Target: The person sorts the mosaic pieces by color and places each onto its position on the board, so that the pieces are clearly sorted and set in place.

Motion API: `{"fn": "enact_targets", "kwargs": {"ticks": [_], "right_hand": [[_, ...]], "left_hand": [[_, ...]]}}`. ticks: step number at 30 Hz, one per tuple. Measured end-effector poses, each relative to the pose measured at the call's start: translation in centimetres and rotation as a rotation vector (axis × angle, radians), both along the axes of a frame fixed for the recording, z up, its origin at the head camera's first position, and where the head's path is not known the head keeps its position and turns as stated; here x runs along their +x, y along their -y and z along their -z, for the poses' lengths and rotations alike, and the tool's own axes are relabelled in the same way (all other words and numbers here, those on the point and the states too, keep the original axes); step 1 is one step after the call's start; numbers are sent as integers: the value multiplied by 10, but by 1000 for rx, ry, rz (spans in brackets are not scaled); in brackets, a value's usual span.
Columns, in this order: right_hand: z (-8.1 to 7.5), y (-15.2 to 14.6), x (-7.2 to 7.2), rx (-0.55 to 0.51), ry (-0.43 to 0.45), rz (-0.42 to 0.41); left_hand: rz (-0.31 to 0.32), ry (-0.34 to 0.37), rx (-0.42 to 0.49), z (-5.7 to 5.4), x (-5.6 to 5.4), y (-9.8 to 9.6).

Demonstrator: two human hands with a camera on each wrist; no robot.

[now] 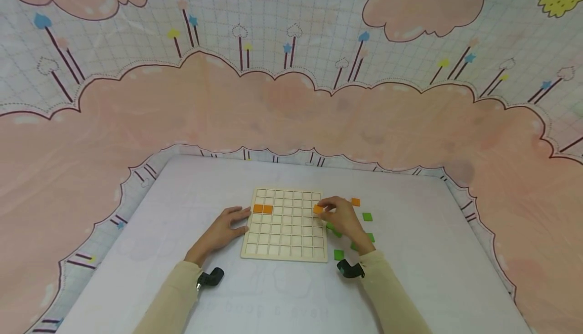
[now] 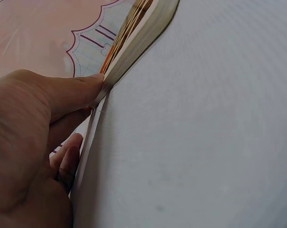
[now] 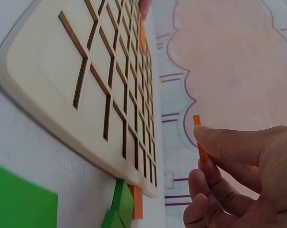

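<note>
A square pale wooden grid board (image 1: 284, 259) lies on the white table. Two orange tiles (image 1: 267, 209) sit side by side in its cells near the left edge, in the second row from the top. My left hand (image 1: 226, 227) rests against the board's left edge, its thumb and fingertips touching the rim (image 2: 116, 75). Between thumb and fingers, my right hand (image 1: 343, 217) pinches another orange tile (image 3: 199, 137). That tile overlaps the board's right edge in the head view and appears on edge, held up, in the right wrist view.
Several green tiles (image 1: 367, 216) lie scattered right of the board, some partly hidden under the right hand and forearm. A loose orange tile (image 1: 356, 202) lies beyond that hand. Patterned cloth (image 1: 282, 111) with clouds surrounds the table (image 1: 282, 298).
</note>
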State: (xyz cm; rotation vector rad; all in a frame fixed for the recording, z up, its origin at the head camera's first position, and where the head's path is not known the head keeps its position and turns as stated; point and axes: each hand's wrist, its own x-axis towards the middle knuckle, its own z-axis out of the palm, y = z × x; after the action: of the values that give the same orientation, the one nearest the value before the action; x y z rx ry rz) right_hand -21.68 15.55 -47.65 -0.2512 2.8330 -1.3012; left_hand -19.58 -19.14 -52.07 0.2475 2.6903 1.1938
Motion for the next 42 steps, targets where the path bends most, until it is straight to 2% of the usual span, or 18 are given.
{"fn": "enact_targets", "kwargs": {"ticks": [12, 25, 31, 42], "right_hand": [[4, 22, -1, -24, 38, -11], [6, 45, -1, -59, 15, -71], [5, 58, -3, -94, 40, -108], [11, 77, -7, -78, 80, -87]], "left_hand": [[-3, -7, -4, 1, 0, -1], [-1, -5, -6, 2, 1, 1], [-10, 1, 3, 4, -1, 0], [-19, 3, -9, 4, -1, -1]]}}
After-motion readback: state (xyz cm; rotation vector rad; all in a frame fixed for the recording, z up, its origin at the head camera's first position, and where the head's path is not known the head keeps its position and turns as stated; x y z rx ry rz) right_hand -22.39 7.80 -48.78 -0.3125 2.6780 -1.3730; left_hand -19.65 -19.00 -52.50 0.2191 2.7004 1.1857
